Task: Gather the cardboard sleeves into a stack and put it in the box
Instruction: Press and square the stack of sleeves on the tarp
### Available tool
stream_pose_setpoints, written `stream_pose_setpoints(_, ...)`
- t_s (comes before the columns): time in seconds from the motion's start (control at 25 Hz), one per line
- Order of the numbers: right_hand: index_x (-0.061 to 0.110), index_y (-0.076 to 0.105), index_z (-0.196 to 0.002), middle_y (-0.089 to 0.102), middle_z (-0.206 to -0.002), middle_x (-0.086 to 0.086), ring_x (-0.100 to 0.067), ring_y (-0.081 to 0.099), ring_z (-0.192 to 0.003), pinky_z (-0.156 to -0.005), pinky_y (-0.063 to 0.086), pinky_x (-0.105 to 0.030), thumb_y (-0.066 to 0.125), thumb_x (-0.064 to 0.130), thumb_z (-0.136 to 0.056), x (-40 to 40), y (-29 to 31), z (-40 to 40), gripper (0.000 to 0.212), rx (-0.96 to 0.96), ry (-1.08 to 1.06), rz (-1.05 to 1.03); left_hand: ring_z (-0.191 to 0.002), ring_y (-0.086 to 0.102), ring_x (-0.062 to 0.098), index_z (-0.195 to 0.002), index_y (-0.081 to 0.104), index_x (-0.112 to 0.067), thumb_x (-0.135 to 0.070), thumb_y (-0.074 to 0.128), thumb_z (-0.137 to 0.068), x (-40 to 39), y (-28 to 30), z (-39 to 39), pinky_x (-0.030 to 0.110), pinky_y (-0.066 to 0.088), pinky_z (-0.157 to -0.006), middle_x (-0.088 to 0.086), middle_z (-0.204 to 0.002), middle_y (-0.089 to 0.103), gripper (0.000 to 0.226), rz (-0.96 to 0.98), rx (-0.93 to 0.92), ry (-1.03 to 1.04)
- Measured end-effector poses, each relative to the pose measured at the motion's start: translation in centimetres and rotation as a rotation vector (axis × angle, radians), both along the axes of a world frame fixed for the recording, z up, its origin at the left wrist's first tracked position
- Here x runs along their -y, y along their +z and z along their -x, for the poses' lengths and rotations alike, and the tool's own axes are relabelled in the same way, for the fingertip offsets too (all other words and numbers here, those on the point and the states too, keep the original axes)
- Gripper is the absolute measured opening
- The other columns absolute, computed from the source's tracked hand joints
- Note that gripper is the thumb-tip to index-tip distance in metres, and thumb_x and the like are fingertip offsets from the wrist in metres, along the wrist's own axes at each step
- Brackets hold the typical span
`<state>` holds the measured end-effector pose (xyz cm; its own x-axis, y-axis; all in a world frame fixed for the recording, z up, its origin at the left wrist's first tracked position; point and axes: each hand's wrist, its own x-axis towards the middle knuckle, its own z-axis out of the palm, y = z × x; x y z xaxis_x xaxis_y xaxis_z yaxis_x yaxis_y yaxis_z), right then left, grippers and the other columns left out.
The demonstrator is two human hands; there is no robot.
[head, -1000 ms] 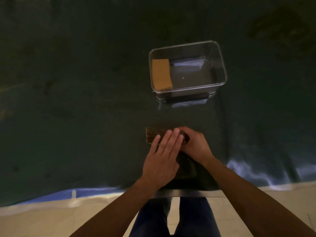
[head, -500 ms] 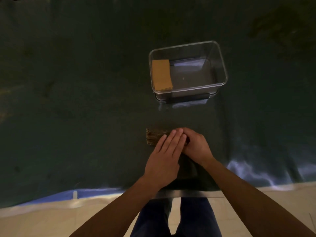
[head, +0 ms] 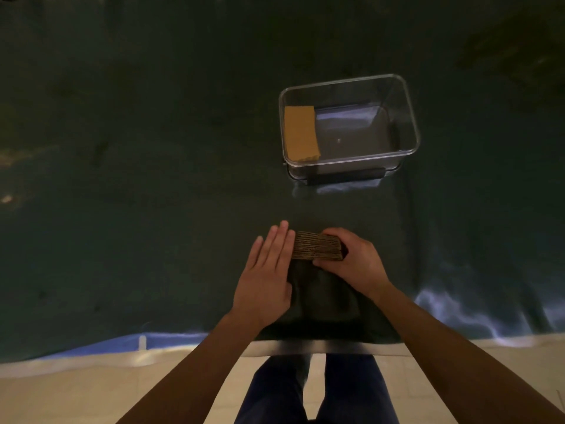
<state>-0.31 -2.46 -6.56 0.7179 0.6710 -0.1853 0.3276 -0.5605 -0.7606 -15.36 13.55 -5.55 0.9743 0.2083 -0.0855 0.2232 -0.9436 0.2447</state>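
Note:
A stack of brown cardboard sleeves (head: 316, 245) stands on edge on the dark table, just in front of me. My right hand (head: 351, 261) wraps its right end, thumb in front and fingers over the top. My left hand (head: 266, 270) lies flat with straight fingers, its edge pressed against the stack's left end. Beyond them sits a clear plastic box (head: 409, 117). Another tan cardboard stack (head: 301, 133) lies flat in the box's left part.
A dark green cloth (head: 122, 179) covers the table. Its near edge (head: 305, 344) runs just below my wrists, with a pale floor and my legs beneath. A dark handle (head: 345, 177) lies along the box's near wall.
My left hand has slid off the top of the stack to its left end, uncovering the sleeves' edges. My right hand stays on the right end.

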Motion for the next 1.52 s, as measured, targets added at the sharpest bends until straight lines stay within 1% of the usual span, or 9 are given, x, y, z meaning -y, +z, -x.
stream_pose_setpoints(0.24, 0.031, 0.060, -0.118, 0.062, -0.104, 0.019, 0.002, 0.059, -0.093, -0.082, 0.042, -0.010, 0.086, 0.036, -0.067, -0.2, -0.1, 0.3, 0.057, 0.015, -0.033, 0.014, -0.153, -0.006, 0.016, -0.156, -0.017, -0.022, -0.017, 0.051, -0.076, -0.3, -0.3, 0.5, 0.048, 0.019, -0.123, -0.005, -0.164, -0.027, 0.106, 0.494, -0.014, 0.039)
stream_pose_setpoints(0.32, 0.032, 0.060, -0.117, 0.060, -0.100, 0.022, 0.003, 0.058, -0.091, -0.080, 0.040, -0.007, 0.086, 0.035, -0.067, -0.1, -0.1, 0.4, 0.056, 0.009, -0.039, 0.007, -0.154, -0.004, 0.012, -0.158, -0.013, -0.024, -0.012, 0.054, -0.079, -1.5, -0.6, 0.7, 0.042, 0.012, -0.124, -0.006, -0.167, -0.015, 0.104, 0.741, 0.126, 0.177)
stream_pose_setpoints(0.48, 0.033, 0.058, -0.118, 0.060, -0.100, 0.022, 0.002, 0.059, -0.091, -0.081, 0.042, -0.011, 0.086, 0.035, -0.068, -0.2, 0.0, 0.7, 0.057, -0.022, -0.054, 0.031, -0.149, 0.023, 0.009, -0.160, 0.009, -0.024, -0.022, 0.050, -0.099, -1.4, -0.5, -0.9, 0.009, 0.034, -0.103, -0.018, -0.157, 0.022, 0.073, 1.439, 0.402, 0.896)
stream_pose_setpoints(0.68, 0.033, 0.051, -0.115, 0.059, -0.093, 0.021, 0.004, 0.056, -0.083, -0.075, 0.039, -0.006, 0.087, 0.037, -0.066, 0.1, 0.0, 0.7, 0.061, -0.043, -0.096, 0.060, -0.137, 0.043, 0.001, -0.155, 0.026, -0.012, -0.041, 0.048, -0.095, 1.8, -0.5, -2.1, 0.018, 0.035, -0.111, -0.006, -0.153, 0.045, 0.071, 1.594, 0.275, 0.786)
stream_pose_setpoints(0.76, 0.030, 0.052, -0.116, 0.060, -0.096, 0.017, -0.003, 0.058, -0.088, -0.077, 0.043, -0.014, 0.087, 0.036, -0.067, 0.0, -0.1, 1.0, 0.060, -0.039, -0.069, 0.063, -0.125, 0.054, -0.006, -0.153, 0.031, -0.012, -0.041, 0.047, -0.091, 1.6, -0.2, -2.6, 0.013, 0.045, -0.100, -0.015, -0.138, 0.060, 0.071, 1.639, 0.363, 0.884)
stream_pose_setpoints(1.04, 0.040, 0.046, -0.107, 0.057, -0.085, 0.022, 0.005, 0.056, -0.078, -0.071, 0.039, -0.008, 0.088, 0.039, -0.064, -0.3, 0.0, 1.2, 0.059, -0.043, -0.108, 0.070, -0.143, 0.039, 0.012, -0.152, 0.036, -0.010, -0.043, 0.047, -0.096, 1.2, 0.2, -3.3, 0.031, 0.029, -0.117, 0.002, -0.157, 0.041, 0.066, 1.659, 0.462, 0.918)
stream_pose_setpoints(1.16, 0.034, 0.050, -0.109, 0.059, -0.090, 0.017, -0.004, 0.059, -0.083, -0.076, 0.045, -0.019, 0.088, 0.041, -0.062, -0.5, -0.2, 1.2, 0.061, -0.028, -0.140, 0.060, -0.132, 0.049, 0.007, -0.142, 0.048, -0.022, -0.024, 0.055, -0.086, 1.2, -0.3, -2.5, 0.029, 0.038, -0.111, -0.003, -0.145, 0.051, 0.056, 1.538, 0.313, 0.752)
stream_pose_setpoints(1.32, 0.035, 0.050, -0.109, 0.057, -0.089, 0.021, -0.001, 0.057, -0.085, -0.075, 0.043, -0.013, 0.088, 0.041, -0.063, -0.3, -0.3, 1.1, 0.060, -0.026, -0.116, 0.054, -0.132, 0.050, 0.004, -0.147, 0.035, -0.023, 0.009, 0.068, -0.076, -2.0, -1.5, -1.3, 0.027, 0.039, -0.112, -0.006, -0.143, 0.050, 0.085, 1.235, 0.026, 0.466)
stream_pose_setpoints(1.52, 0.047, 0.043, -0.103, 0.056, -0.086, 0.029, 0.010, 0.056, -0.080, -0.069, 0.038, -0.002, 0.090, 0.037, -0.061, -0.5, -0.1, 1.4, 0.064, -0.042, -0.208, 0.026, -0.121, 0.051, -0.010, -0.139, 0.035, -0.026, 0.003, 0.064, -0.087, 0.9, -1.0, -2.7, 0.013, 0.042, -0.102, -0.011, -0.134, 0.051, 0.067, 1.048, 0.153, 0.497)
